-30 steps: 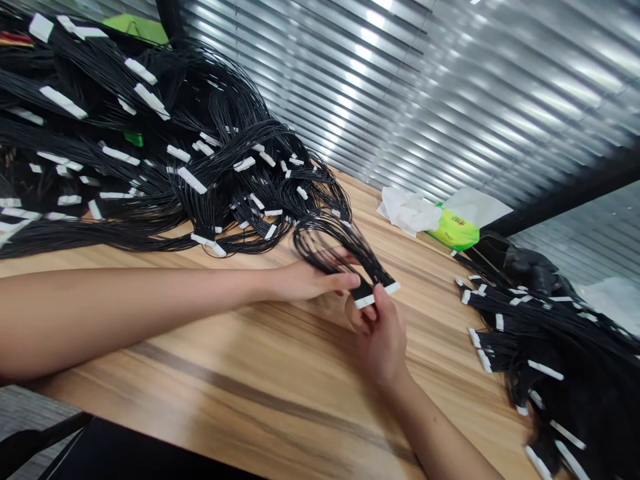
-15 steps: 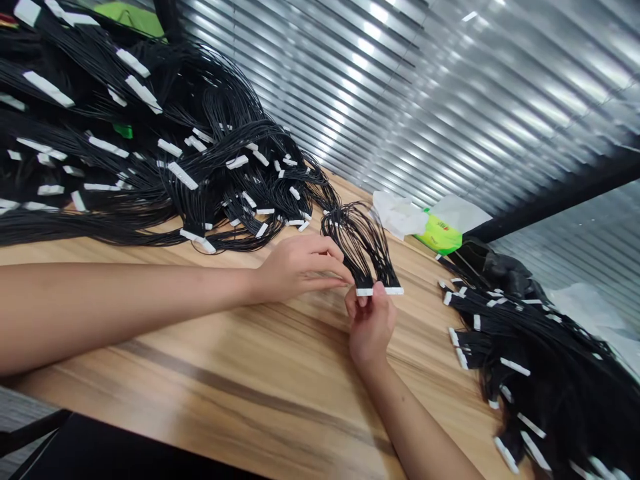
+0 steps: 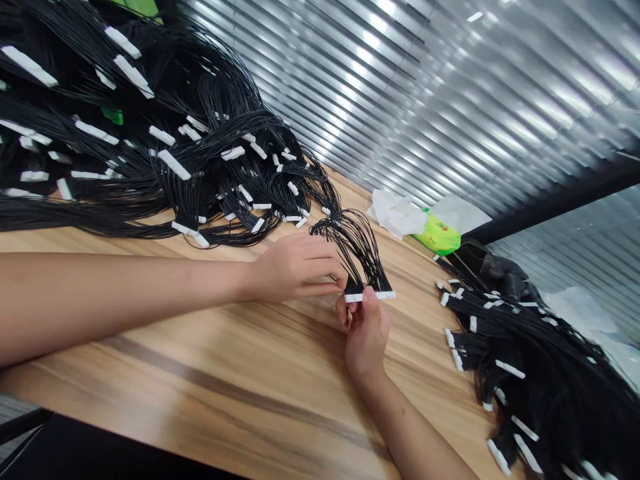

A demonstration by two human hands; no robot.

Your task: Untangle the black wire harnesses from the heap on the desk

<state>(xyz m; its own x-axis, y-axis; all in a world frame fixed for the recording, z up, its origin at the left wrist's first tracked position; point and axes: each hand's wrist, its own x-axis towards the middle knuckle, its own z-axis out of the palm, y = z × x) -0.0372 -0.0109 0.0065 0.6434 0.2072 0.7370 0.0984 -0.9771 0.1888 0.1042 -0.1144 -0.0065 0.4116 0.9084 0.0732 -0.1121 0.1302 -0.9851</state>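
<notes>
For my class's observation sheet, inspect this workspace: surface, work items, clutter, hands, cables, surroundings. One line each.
Surface: wood-grain table with darker streaks.
Work items: looped black wire bundle, its near ends in a white connector strip.
Clutter: crumpled white sheet and bright green packet near the far edge.
Hands: right hand pinches the strip; left hand is at the bundle's left side, grip unclear.
Cables: left cable pile and right cable pile, both black with white ends.
Surroundings: ridged silvery panel behind the table.

Silvery ribbed wall (image 3: 300, 73) is super shiny, with streaky glare (image 3: 359, 69). Wood-grain table (image 3: 240, 373) below, dark beam (image 3: 565, 204) slanting at right.
</notes>
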